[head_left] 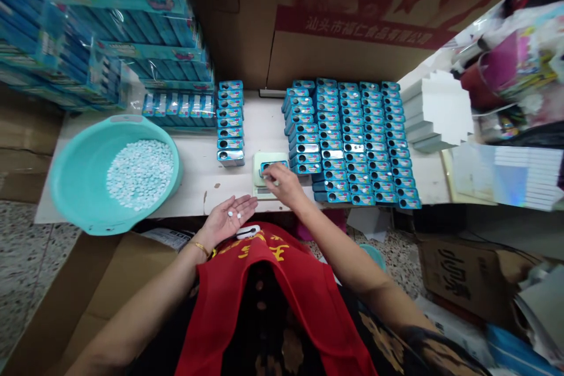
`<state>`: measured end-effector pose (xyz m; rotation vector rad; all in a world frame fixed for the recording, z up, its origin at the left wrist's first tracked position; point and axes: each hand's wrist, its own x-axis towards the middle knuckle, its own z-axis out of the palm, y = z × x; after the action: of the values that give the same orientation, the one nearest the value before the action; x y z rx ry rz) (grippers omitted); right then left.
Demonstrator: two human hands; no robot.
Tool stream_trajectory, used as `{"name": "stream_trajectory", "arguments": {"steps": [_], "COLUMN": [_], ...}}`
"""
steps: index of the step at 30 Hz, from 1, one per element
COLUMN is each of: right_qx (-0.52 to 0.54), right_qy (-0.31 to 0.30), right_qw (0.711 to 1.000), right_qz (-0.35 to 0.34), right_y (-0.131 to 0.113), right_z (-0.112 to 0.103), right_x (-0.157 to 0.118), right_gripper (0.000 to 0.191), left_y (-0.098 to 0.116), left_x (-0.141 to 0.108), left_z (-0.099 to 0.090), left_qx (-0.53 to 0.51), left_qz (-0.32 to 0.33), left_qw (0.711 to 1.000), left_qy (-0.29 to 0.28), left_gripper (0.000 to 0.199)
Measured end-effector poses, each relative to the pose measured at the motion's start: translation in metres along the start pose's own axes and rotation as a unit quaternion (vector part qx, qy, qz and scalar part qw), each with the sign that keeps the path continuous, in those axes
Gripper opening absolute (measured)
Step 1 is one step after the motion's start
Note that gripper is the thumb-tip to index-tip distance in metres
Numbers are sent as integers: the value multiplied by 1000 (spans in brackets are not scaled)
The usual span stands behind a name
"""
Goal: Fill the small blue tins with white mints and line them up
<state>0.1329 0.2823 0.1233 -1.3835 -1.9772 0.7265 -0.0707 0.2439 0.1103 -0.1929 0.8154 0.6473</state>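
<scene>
My left hand (pixel 229 217) lies palm up near the table's front edge, fingers stretched out, with small white candies (pixel 239 215) resting on it. Over a pale green scale (pixel 259 183), the fingers of my right hand (pixel 282 184) are drawn together in a pinch. They are at the dark round opening of a blue tin (pixel 277 163) lying on the scale. Whatever the pinch holds is too small to make out. Left of my hands, a turquoise basin (pixel 83 170) contains a heap of white candies (pixel 141 173).
Rows of blue tins (pixel 348 135) fill the table right of the scale, and a single column of tins (pixel 230 123) stands on its left. Wrapped blue boxes (pixel 163 41) are stacked behind the basin. A large carton (pixel 352 12) borders the back. White card pieces (pixel 445 106) stand at right.
</scene>
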Motion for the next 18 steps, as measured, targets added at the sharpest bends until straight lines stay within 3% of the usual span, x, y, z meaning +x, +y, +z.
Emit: {"name": "stream_trajectory", "arguments": {"steps": [5, 10, 14, 18], "right_qx": [-33, -2, -6, -13], "right_qy": [16, 110, 173, 173], "right_qw": [999, 993, 982, 979], "right_qz": [27, 41, 79, 108], "right_y": [25, 27, 33, 44], "right_z": [-6, -15, -29, -36], "right_x": [13, 0, -11, -15], "right_gripper": [20, 21, 21, 20], "left_y": [-2, 1, 8, 14], "left_x": [-3, -10, -11, -10], "left_z": [-4, -9, -22, -42], "left_qx": [-16, -27, -36, -44], "left_qz": [4, 30, 63, 101], "left_qw": [1000, 999, 994, 982], "left_qy": [3, 28, 80, 153], "left_gripper": [33, 28, 24, 20]}}
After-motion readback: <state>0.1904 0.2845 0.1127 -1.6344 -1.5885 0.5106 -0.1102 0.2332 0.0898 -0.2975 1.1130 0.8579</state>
